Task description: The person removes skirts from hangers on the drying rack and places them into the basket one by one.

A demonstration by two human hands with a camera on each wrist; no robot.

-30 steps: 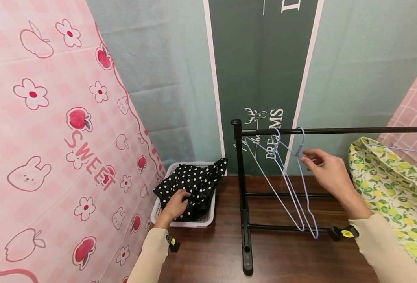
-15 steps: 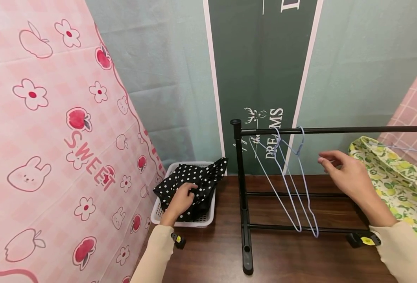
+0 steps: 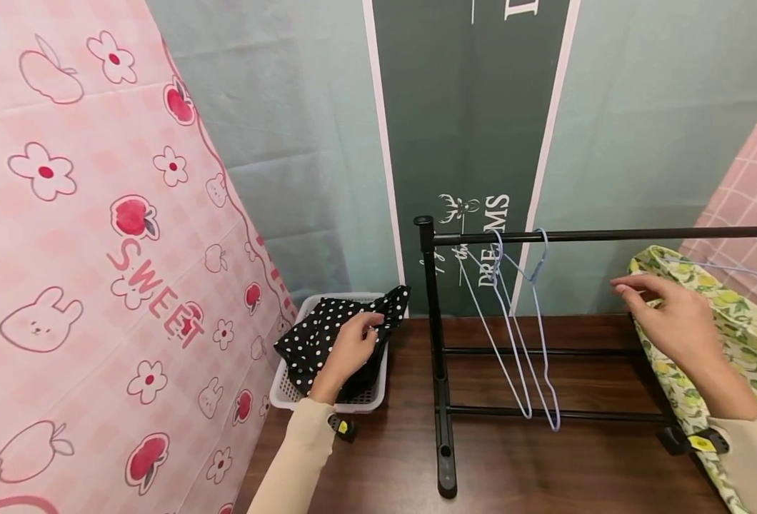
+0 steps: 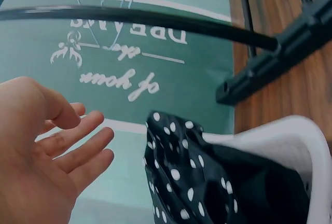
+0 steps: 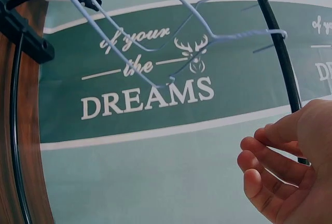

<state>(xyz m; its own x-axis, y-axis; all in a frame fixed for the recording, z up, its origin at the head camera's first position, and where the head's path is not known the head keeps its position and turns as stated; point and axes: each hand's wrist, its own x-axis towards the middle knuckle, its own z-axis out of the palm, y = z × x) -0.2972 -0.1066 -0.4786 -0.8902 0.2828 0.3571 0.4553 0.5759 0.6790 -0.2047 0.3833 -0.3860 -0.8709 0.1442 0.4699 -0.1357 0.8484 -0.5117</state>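
Observation:
A black cloth with white polka dots (image 3: 317, 328) lies heaped in a white plastic basket (image 3: 361, 408). My left hand (image 3: 351, 350) is above the cloth in the head view. In the left wrist view, that hand's fingers (image 4: 85, 149) are loosely bent, with a gap between them and the fabric. Two pale-blue wire hangers (image 3: 545, 250) hang by their hooks on the black rail (image 3: 610, 234). To the right of them, my right hand (image 3: 674, 321) is in the air with relaxed fingers and nothing in its grasp. The right wrist view shows the fingers (image 5: 254, 182) near the rail.
A yellow lemon-print cloth (image 3: 751, 357) hangs at the far right, near another hanger wire (image 3: 732, 268). The rack's black upright (image 3: 439, 357) stands between basket and hangers on a brown wood-look surface (image 3: 507, 471). A pink printed curtain (image 3: 96, 271) borders the left.
My right hand has moved right, away from the hangers. The left hand has shifted up and right over the polka-dot cloth. The hangers' lower ends have swung slightly.

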